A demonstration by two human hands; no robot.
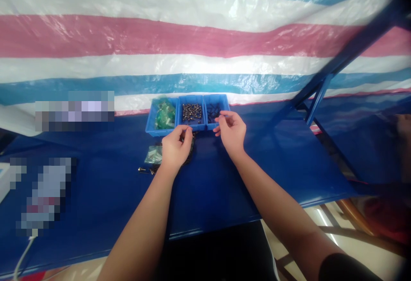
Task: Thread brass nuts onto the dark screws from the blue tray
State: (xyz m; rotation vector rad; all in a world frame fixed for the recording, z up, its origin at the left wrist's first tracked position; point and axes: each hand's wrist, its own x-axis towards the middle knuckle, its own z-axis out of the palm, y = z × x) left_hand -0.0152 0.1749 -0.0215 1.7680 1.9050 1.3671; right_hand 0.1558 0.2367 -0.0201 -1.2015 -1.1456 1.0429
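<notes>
Three blue bins stand joined in a row in the head view. In the left bin (149, 122) lies green, clear-looking plastic packaging (165, 116). Small shiny metal fittings (192, 112) fill much of the middle bin (189, 127), and the right bin (218, 97) has small dark parts (212, 112). My left hand (176, 146) is closed in a pinch before the middle bin; what it grips is hidden. Curled at the right bin's front right corner, my right hand (233, 133) has thumb and forefinger close together, anything between them too small to make out.
Beside my left hand lie a clear bag of pale pieces (153, 154) and a black cable with a metal plug (143, 170). A blurred-out device with a white cord (24, 253) is at left on the blue table (205, 195). A blue metal frame (321, 97) rises at right.
</notes>
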